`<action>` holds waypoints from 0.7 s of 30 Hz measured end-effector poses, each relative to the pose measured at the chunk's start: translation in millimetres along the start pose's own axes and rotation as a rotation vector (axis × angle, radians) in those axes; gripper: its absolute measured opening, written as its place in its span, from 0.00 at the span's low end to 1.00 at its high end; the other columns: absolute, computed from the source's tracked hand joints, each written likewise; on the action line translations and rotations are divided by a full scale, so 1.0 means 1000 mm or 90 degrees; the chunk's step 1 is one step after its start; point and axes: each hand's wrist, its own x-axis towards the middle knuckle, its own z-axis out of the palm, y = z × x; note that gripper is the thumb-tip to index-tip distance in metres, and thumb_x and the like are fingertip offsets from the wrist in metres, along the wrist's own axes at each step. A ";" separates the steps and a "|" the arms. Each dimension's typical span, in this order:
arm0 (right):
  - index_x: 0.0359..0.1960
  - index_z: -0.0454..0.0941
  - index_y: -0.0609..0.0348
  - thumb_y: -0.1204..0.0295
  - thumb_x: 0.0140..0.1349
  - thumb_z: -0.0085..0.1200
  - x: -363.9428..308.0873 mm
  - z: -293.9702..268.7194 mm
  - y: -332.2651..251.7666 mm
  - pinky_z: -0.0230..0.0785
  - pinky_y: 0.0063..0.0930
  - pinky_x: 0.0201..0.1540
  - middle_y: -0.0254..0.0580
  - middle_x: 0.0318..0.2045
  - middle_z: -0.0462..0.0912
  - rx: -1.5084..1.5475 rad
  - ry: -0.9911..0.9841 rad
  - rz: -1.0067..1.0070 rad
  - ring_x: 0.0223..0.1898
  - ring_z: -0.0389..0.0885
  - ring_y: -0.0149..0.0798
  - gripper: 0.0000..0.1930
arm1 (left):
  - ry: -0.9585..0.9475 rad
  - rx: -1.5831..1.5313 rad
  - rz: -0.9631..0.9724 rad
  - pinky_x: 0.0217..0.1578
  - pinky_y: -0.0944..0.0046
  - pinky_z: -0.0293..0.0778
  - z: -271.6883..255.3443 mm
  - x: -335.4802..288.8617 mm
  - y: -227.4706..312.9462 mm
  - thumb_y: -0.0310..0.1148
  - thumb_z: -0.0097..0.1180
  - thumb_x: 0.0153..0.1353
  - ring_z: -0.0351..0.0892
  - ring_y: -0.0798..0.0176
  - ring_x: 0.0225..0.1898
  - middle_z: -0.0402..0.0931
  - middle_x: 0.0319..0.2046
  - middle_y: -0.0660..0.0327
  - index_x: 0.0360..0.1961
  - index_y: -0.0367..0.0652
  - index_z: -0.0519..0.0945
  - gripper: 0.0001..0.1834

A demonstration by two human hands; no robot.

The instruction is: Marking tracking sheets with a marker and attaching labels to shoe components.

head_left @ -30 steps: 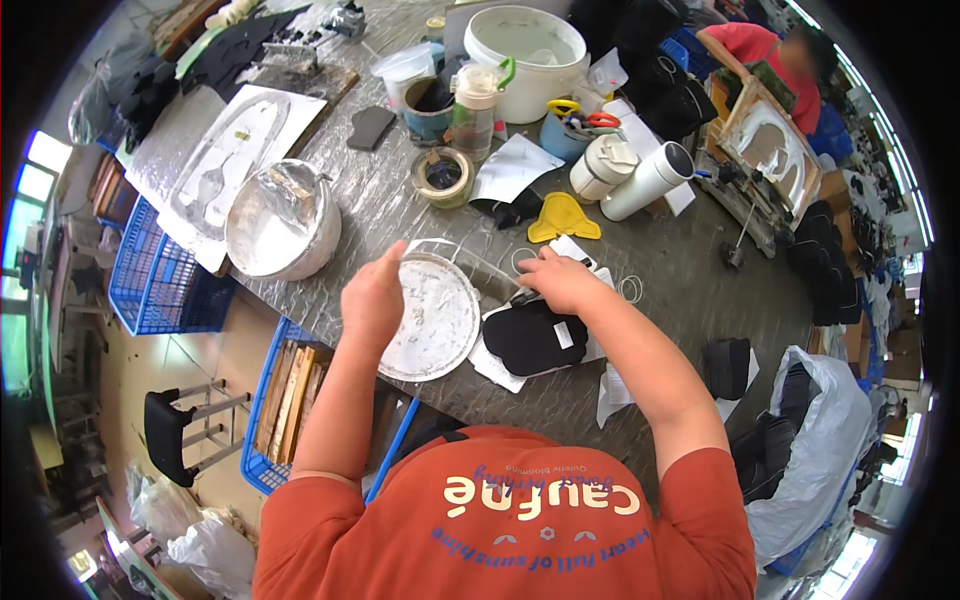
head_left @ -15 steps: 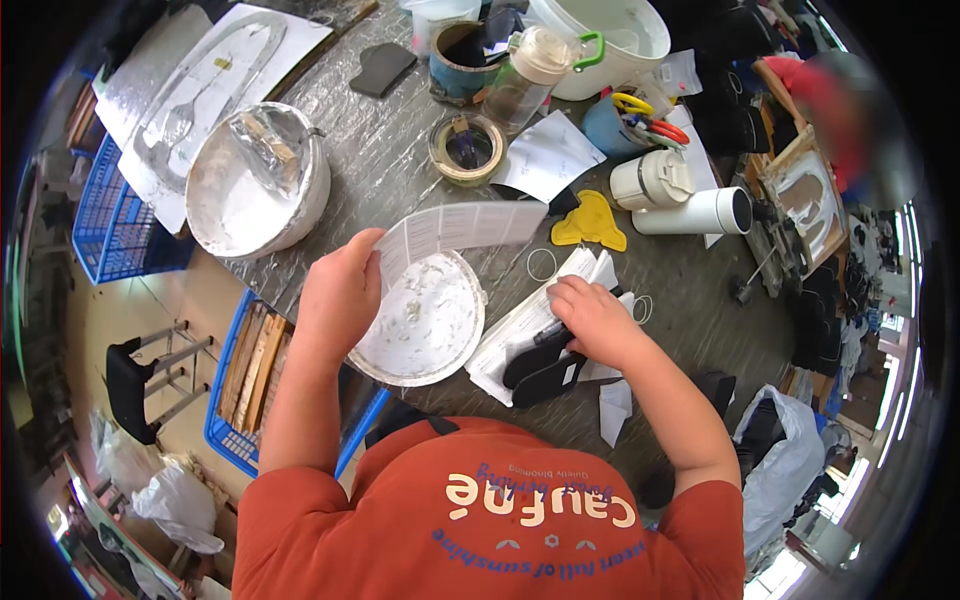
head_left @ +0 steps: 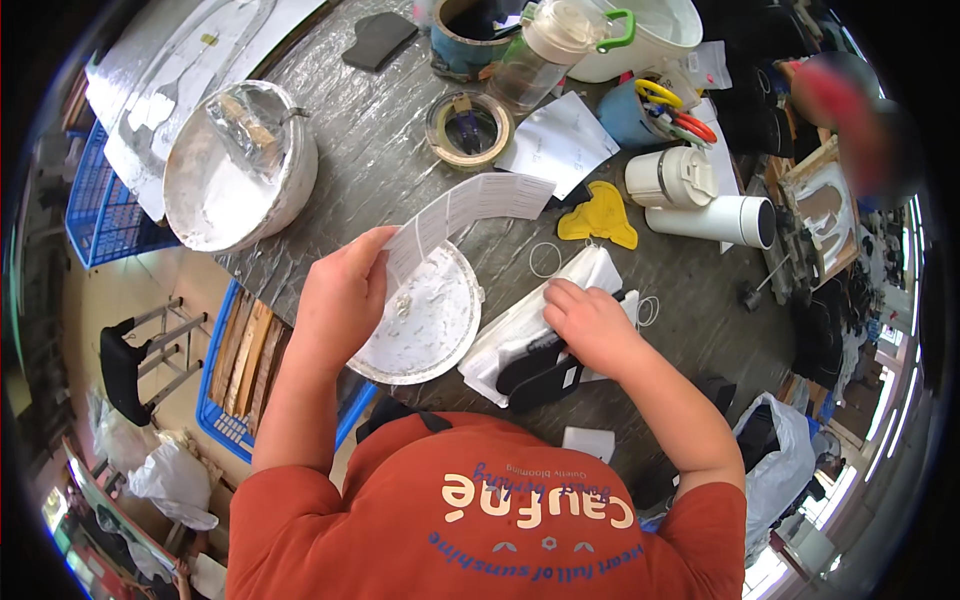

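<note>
My left hand (head_left: 345, 300) pinches the end of a long, creased paper strip (head_left: 465, 210) covered in small print. The strip arches rightward above a round white lid-like disc (head_left: 430, 330) smeared with dried paste. To the right, my right hand (head_left: 592, 322) has its fingers bent over a white stack (head_left: 484, 368), which looks like paper or cloth. Black flat rounded pads (head_left: 535, 372) lie on the stack, against those fingers. The fingertips are partly hidden, so what they grip is unclear. A thin white loop of string (head_left: 545, 260) lies just beyond the stack.
A white-crusted bucket (head_left: 240, 170) stands at the left. Along the far side are a tape roll (head_left: 468, 158), a clear bottle (head_left: 550, 50), a yellow flat piece (head_left: 598, 215), a white cup (head_left: 665, 178) and a white tumbler (head_left: 710, 222). Another person (head_left: 850, 110) is at the far right.
The paper strip is steadier, with its free end raised slightly. My right fingers stay over the stack, and the dark stick-like thing under them no longer shows. The view has shifted a little.
</note>
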 end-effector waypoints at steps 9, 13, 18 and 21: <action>0.27 0.70 0.53 0.70 0.47 0.51 -0.041 0.012 -0.007 0.67 0.29 0.39 0.38 0.37 0.73 0.011 0.136 -0.049 0.46 0.72 0.38 0.06 | 0.004 0.051 0.186 0.31 0.55 0.76 0.013 -0.019 0.006 0.18 0.52 0.52 0.80 0.48 0.30 0.80 0.30 0.49 0.45 0.40 0.78 0.18; 0.27 0.71 0.53 0.70 0.47 0.51 -0.055 0.025 -0.015 0.68 0.30 0.41 0.38 0.39 0.73 0.003 0.171 -0.040 0.47 0.73 0.39 0.06 | -0.007 0.077 0.321 0.32 0.60 0.79 0.047 -0.043 0.033 0.20 0.54 0.48 0.81 0.54 0.34 0.79 0.43 0.53 0.46 0.41 0.78 0.21; 0.28 0.71 0.53 0.71 0.47 0.51 -0.069 0.042 -0.020 0.68 0.32 0.43 0.38 0.39 0.73 0.006 0.243 -0.029 0.46 0.73 0.40 0.06 | -0.198 0.168 0.450 0.30 0.63 0.76 0.092 -0.079 0.035 0.32 0.53 0.47 0.76 0.59 0.42 0.73 0.51 0.55 0.50 0.42 0.77 0.24; 0.29 0.72 0.53 0.71 0.47 0.52 -0.074 0.050 -0.021 0.69 0.33 0.44 0.39 0.40 0.73 0.005 0.297 -0.019 0.47 0.73 0.41 0.06 | -0.217 0.196 0.471 0.29 0.64 0.75 0.098 -0.078 0.037 0.33 0.52 0.48 0.74 0.61 0.41 0.73 0.48 0.57 0.49 0.42 0.78 0.24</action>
